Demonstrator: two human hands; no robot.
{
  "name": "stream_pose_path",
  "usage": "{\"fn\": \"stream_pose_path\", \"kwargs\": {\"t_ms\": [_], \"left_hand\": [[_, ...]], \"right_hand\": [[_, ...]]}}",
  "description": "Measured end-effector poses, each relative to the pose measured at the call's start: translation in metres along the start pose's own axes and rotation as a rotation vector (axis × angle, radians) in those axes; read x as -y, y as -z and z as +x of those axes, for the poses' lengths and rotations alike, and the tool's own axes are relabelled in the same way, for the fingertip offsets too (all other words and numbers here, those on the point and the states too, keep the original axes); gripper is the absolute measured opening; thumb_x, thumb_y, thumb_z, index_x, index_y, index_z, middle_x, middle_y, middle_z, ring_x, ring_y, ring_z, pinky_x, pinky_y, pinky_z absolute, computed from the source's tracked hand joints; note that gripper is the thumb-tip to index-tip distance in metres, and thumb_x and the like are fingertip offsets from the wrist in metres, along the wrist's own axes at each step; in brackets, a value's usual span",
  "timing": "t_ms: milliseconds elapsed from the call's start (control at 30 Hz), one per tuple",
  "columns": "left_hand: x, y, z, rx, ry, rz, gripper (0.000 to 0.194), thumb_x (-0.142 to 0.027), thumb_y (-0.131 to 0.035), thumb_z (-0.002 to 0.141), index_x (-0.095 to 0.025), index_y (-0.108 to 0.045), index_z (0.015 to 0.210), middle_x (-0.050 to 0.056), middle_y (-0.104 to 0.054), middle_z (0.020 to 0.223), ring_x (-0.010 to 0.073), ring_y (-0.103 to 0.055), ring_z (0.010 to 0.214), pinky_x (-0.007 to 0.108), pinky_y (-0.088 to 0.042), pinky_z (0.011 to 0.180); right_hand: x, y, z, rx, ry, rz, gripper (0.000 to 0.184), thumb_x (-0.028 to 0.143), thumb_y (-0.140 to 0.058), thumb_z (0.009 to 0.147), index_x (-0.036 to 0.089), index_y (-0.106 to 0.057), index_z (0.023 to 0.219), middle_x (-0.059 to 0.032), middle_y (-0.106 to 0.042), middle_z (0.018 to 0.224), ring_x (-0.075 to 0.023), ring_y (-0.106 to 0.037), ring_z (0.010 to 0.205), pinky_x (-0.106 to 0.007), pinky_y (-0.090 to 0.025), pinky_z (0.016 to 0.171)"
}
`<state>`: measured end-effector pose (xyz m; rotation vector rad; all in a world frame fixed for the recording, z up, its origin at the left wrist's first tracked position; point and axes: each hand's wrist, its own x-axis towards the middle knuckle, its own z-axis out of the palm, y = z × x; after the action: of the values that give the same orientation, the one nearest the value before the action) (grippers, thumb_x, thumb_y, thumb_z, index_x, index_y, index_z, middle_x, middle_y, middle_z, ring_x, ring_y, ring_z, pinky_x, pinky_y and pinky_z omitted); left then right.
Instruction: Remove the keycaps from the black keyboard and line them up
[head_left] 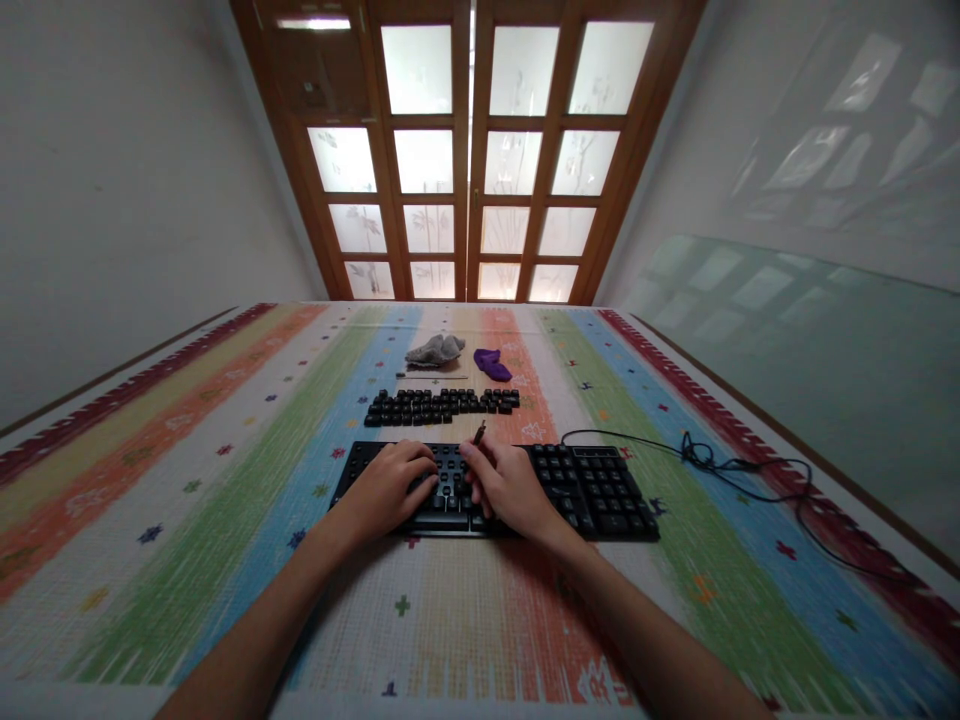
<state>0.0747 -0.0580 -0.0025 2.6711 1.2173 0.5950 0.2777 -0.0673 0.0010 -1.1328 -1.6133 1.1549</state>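
Observation:
A black keyboard (592, 490) lies across a striped cloth. My left hand (394, 490) rests on its left half with the fingers curled over the keys. My right hand (510, 485) is on the middle of the keyboard, closed around a thin dark tool (478, 433) whose tip sticks up past the far edge. Rows of loose black keycaps (441, 405) are laid out just beyond the keyboard.
A grey cloth (435, 350) and a purple cloth (492, 364) lie past the keycaps, with a thin stick (431, 377) between. The keyboard's black cable (720, 465) coils to the right. The table (187, 480) has walls on both sides and a wooden glazed door (472, 150) behind.

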Motion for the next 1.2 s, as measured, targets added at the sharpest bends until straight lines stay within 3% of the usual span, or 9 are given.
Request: {"fn": "stream_pose_path", "kwargs": {"t_ms": [767,1200], "left_hand": [[0.002,-0.004,0.0,-0.01,0.015,0.002,0.015,-0.021,-0.053,0.094,-0.018,-0.068,0.095,0.008,-0.066,0.103,0.0232,-0.061,0.098,0.041,-0.048,0.09],[0.002,-0.005,0.0,-0.017,0.022,-0.022,0.016,-0.021,-0.053,0.093,-0.016,-0.068,0.094,0.009,-0.066,0.102,0.0234,-0.061,0.098,0.041,-0.047,0.089]], "right_hand": [[-0.006,0.0,0.005,-0.051,0.106,-0.157,0.031,0.041,-0.044,0.099,0.02,-0.051,0.077,0.0026,-0.059,0.059,-0.0097,-0.054,0.042,-0.023,-0.042,0.049],[-0.006,-0.001,0.014,-0.061,0.122,-0.21,0.033,0.04,-0.043,0.099,0.02,-0.05,0.074,0.0026,-0.056,0.057,-0.0103,-0.052,0.045,-0.022,-0.038,0.049]]}}
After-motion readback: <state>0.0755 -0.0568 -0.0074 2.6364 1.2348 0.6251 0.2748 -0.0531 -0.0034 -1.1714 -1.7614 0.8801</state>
